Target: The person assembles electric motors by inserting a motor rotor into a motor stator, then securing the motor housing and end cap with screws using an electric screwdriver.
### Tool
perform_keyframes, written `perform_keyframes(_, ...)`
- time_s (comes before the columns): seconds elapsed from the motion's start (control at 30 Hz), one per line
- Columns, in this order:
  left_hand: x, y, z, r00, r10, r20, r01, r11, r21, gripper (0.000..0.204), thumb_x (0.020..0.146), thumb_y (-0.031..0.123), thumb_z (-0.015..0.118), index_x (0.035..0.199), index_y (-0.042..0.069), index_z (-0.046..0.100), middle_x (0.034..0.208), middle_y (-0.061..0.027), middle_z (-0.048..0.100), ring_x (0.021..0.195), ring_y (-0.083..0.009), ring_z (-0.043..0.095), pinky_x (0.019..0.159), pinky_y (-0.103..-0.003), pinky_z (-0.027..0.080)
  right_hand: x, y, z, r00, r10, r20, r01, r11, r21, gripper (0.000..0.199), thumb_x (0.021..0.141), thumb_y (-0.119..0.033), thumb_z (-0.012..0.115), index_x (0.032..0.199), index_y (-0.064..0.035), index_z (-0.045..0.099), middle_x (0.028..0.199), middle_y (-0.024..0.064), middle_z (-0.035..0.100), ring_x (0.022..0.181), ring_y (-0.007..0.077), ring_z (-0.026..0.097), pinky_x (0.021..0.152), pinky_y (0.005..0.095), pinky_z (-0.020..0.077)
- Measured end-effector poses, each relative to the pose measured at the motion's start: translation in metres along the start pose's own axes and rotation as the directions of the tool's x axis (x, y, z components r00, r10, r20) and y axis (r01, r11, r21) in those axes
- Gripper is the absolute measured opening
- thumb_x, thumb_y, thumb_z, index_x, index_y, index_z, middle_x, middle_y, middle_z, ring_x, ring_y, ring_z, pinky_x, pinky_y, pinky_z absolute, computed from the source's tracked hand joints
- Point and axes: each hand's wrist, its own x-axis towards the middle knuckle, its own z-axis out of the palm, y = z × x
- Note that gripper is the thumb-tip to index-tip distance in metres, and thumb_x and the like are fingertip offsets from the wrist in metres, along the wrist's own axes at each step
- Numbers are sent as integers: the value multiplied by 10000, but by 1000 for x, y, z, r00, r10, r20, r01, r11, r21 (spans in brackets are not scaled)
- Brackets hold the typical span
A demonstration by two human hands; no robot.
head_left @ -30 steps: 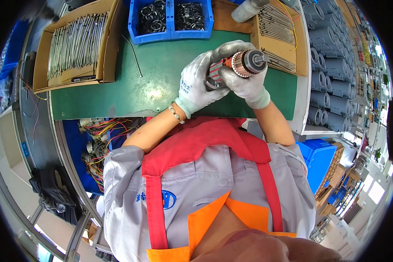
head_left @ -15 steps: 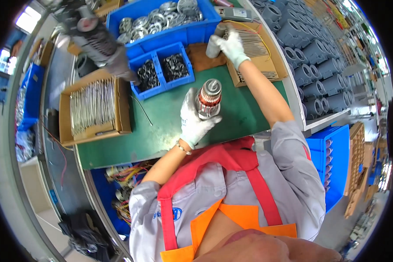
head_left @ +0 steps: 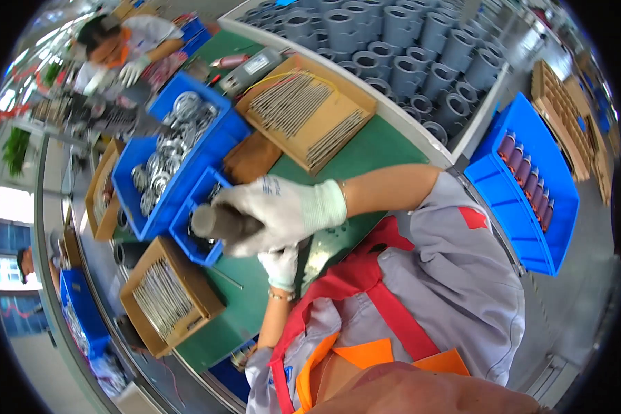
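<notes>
My right hand (head_left: 272,215), in a white knitted glove, reaches across in front of me, its fingers closed round a grey cylinder (head_left: 215,222) with a rounded end pointing left. Directly below it is my left hand (head_left: 281,268), also gloved. Only the back and cuff of the left hand show; its fingers, and anything in them, are hidden behind the right hand. The motor armature seen earlier is out of sight. Just beyond the hands stands a small blue divided bin (head_left: 192,219) with black parts, partly covered by the cylinder.
A larger blue bin (head_left: 134,217) of metal rings stands behind it, beside a brown cloth (head_left: 252,157). Cardboard boxes of metal rods (head_left: 160,298) flank the green bench (head_left: 221,319). Grey housings (head_left: 400,76) fill a rack at right, above a blue crate (head_left: 531,238). A co-worker (head_left: 127,52) sits across.
The view has swung rightward. My right hand has brought the grey cylinder from the brown cloth back over my left hand, covering the armature that the left hand was holding.
</notes>
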Motion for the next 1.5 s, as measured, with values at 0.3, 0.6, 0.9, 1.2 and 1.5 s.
perform_keyframes(0.3, -13, 31, 7, 978, 205, -47, -197, 971, 133, 834, 796, 356, 767, 1423, -36, 382, 1402, -153, 480, 1305, -277, 441, 1121, -406, 287, -107, 208, -244, 695, 344, -632, -681, 597, -424, 480, 908, -368, 582, 1259, -42, 595, 1221, 196, 638, 1137, 306, 615, 976, 374, 479)
perform_keyframes(0.6, -66, 23, -21, 973, 144, -181, -53, 901, 430, 607, 822, 256, 727, 1302, -21, 478, 1193, -157, 557, 1096, -259, 531, 966, -383, 407, -233, 335, -310, 310, 653, -691, -893, -49, -447, 530, 873, -439, 610, 1262, -80, 603, 1275, 187, 605, 1188, 341, 572, 990, 437, 465)
perform_keyframes(0.9, -90, 37, -22, 988, -99, 122, 84, 988, 127, 297, 914, 188, 628, 1144, 6, 668, 1157, -182, 671, 1086, -309, 642, 953, -381, 481, -176, 152, -301, 464, 639, -614, -884, 285, -371, 441, 820, -368, 719, 1097, -26, 692, 1024, 173, 708, 912, 300, 685, 786, 380, 526)
perform_keyframes(1.2, -23, 71, 82, 755, 20, 655, -36, 999, 11, 513, 945, 200, 603, 1396, 3, 461, 1420, -177, 490, 1291, -272, 498, 1018, -348, 444, -182, 29, -127, 907, 387, -167, -383, 589, -712, 330, 796, -372, 699, 954, -82, 694, 932, 121, 685, 842, 316, 669, 728, 418, 525)
perform_keyframes(1.5, -7, 36, 112, 948, 50, 315, -125, 967, 221, 1184, 684, 247, 843, 1498, -70, 44, 1460, -269, 333, 1366, -333, 372, 1119, -385, 340, -183, 16, -25, 920, 292, -263, -336, 931, -141, 293, 914, -155, 585, 1173, -31, 647, 1037, 177, 694, 916, 246, 696, 809, 356, 544)
